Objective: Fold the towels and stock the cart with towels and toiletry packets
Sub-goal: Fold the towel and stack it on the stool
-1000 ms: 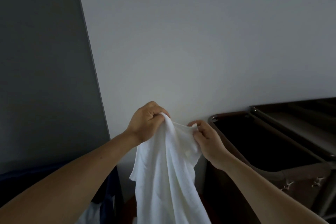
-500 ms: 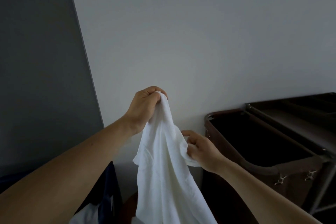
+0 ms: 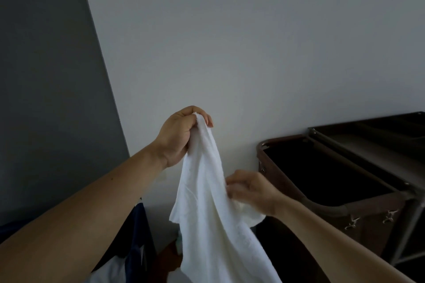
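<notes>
A white towel (image 3: 213, 218) hangs in front of me, long and loose, its lower end running out of the frame. My left hand (image 3: 179, 138) grips its top corner, raised at about mid-height. My right hand (image 3: 250, 190) sits lower and to the right, its fingers pinching the towel's right edge, with a fold of cloth bunched under the palm. The cart (image 3: 358, 179) stands at the right, a brown fabric bag with a dark inside and a metal frame beside it.
A pale wall fills the view ahead, with a dark grey panel (image 3: 46, 99) at the left. A dark blue bag (image 3: 135, 236) with white cloth in it sits at the lower left, below my left arm.
My right hand has slid down the towel's right edge, from level with my left hand to well below it. My left hand keeps its grip on the top corner.
</notes>
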`<action>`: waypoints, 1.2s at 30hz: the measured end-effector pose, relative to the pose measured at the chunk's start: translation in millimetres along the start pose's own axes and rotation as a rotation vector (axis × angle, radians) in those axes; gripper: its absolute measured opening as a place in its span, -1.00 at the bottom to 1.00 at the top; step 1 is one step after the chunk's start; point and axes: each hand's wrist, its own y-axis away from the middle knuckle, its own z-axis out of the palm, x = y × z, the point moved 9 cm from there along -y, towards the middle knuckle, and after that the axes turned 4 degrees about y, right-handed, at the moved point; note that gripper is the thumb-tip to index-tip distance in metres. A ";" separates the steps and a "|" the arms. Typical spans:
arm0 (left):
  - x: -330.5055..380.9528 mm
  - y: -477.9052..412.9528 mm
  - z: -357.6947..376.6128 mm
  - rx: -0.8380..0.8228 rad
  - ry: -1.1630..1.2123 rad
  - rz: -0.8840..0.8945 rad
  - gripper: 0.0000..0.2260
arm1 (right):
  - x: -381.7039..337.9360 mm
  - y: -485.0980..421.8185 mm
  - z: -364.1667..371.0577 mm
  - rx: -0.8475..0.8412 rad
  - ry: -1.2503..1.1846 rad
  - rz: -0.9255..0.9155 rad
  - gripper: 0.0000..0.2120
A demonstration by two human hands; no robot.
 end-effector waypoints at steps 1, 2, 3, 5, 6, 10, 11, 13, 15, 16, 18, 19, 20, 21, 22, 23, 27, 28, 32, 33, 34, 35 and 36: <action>-2.3 -0.6 -3.8 0.033 -0.042 -0.009 -0.73 | 4.6 1.6 4.4 -0.028 0.009 0.010 -0.82; -4.9 -0.9 -9.5 0.076 -0.088 -0.022 -0.72 | 9.2 3.3 5.9 -0.024 0.031 0.007 -0.75; -7.5 -0.8 -15.9 0.121 -0.128 -0.034 -0.72 | 13.5 4.3 7.2 -0.010 0.090 0.006 -0.72; -11.4 0.2 -26.1 0.189 -0.161 -0.053 -0.71 | 19.3 3.4 11.6 0.018 0.237 0.001 -0.76; -12.8 1.1 -28.4 0.207 -0.158 -0.058 -0.71 | 21.9 2.3 13.4 0.043 0.281 0.002 -0.78; -12.8 3.4 -27.2 0.213 -0.132 -0.069 -0.80 | 34.1 -0.5 26.8 -0.012 0.150 0.114 -0.88; -12.5 3.5 -26.8 0.213 -0.140 -0.069 -0.80 | 34.3 0.0 32.5 -0.046 0.097 0.125 -0.93; -10.1 2.8 -26.0 0.221 -0.143 -0.058 -0.79 | 34.1 -0.6 38.3 -0.046 0.093 0.118 -0.67; -7.4 1.9 -24.8 0.231 -0.134 -0.048 -0.76 | 34.5 -3.7 40.8 -0.012 0.175 0.139 -0.50; -5.9 1.5 -24.0 0.230 -0.137 -0.036 -0.78 | 35.0 -4.9 42.9 -0.021 0.196 0.156 -0.51; -3.3 0.6 -26.3 0.232 -0.172 -0.021 -0.80 | 40.5 -3.8 50.5 -0.128 0.172 0.218 -0.59; -2.7 0.7 -30.5 0.242 -0.191 -0.024 -0.79 | 43.6 -1.2 53.8 -0.198 0.142 0.250 -0.62; -2.4 1.2 -36.3 0.258 -0.213 -0.028 -0.77 | 47.0 1.8 54.3 -0.249 0.125 0.270 -0.64; -2.5 1.5 -43.9 0.279 -0.227 -0.033 -0.76 | 50.9 4.2 51.7 -0.279 0.124 0.279 -0.63; -2.8 2.2 -53.3 0.310 -0.224 -0.039 -0.77 | 55.3 7.7 47.6 -0.304 0.131 0.289 -0.59; -3.2 3.2 -64.3 0.349 -0.215 -0.042 -0.77 | 61.0 11.3 43.7 -0.335 0.143 0.304 -0.57; -8.7 6.6 -109.7 0.487 -0.372 -0.054 -0.75 | 77.6 18.9 20.2 -0.378 0.250 0.349 -0.81; -14.3 8.1 -120.7 0.506 -0.483 -0.081 -0.75 | 71.0 14.1 6.2 -0.294 0.287 0.325 -0.78; -71.1 15.9 -107.4 0.041 -0.991 -0.407 -0.90 | 10.5 -12.2 -49.6 0.096 0.173 0.109 -0.67; -83.6 25.3 -87.9 -0.147 -1.002 -0.463 -0.87 | -6.7 -17.6 -53.5 0.115 0.167 0.065 -0.68; -89.5 34.0 -63.7 -0.305 -0.956 -0.468 -0.67 | -21.8 -22.6 -52.7 0.106 0.166 0.035 -0.68; -92.7 40.6 -39.3 -0.415 -0.870 -0.463 -0.52 | -34.1 -27.2 -47.7 0.080 0.174 0.012 -0.70; -91.6 45.5 -17.0 -0.477 -0.796 -0.444 -0.51 | -43.4 -30.8 -40.4 0.051 0.199 -0.006 -0.74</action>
